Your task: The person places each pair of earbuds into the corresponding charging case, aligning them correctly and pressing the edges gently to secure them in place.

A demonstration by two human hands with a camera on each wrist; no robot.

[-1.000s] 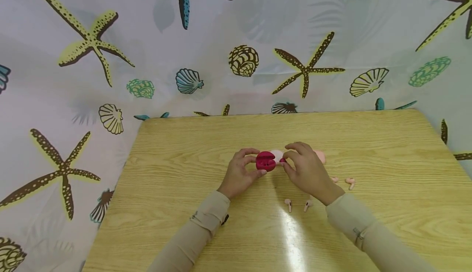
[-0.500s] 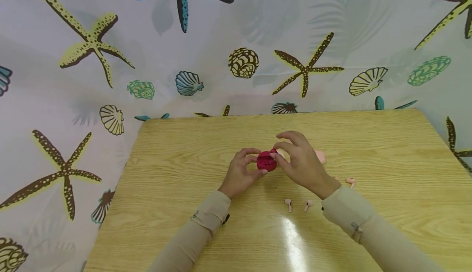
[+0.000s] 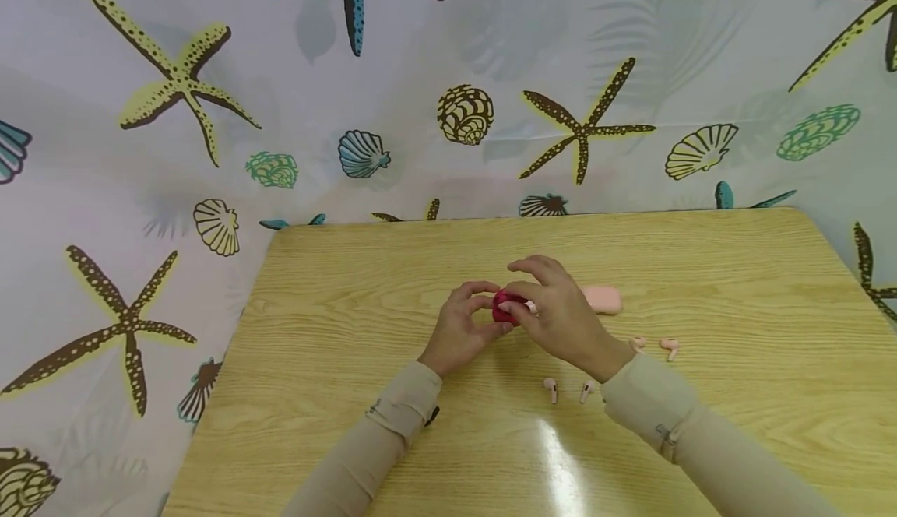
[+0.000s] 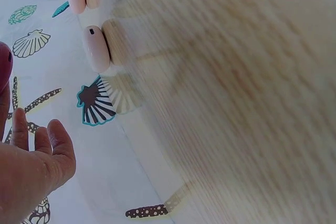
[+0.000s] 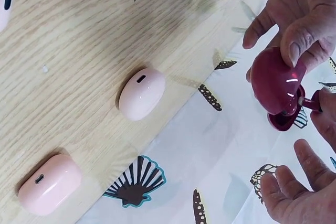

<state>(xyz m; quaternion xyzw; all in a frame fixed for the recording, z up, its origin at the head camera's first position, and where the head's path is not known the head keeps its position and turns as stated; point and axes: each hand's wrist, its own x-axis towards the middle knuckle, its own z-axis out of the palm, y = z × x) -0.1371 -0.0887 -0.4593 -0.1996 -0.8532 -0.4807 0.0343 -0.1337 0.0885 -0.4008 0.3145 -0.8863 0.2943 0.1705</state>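
Observation:
Over the middle of the wooden table, my left hand grips a dark red earbud case. The right wrist view shows this red case with its lid open, the left hand's fingers curled over it. My right hand is against the case from the right. Its fingertips pinch a small red earbud at the case's mouth. A pink case lies just behind the right hand.
Two pink cases lie on the wood near the far edge. Several small pink earbuds lie loose to the right of my hands: one pair and another. A sea-print curtain hangs behind the table.
The right hand has moved left over the red case, covering most of it. The pink case behind it now shows more. The left hand has stayed in place.

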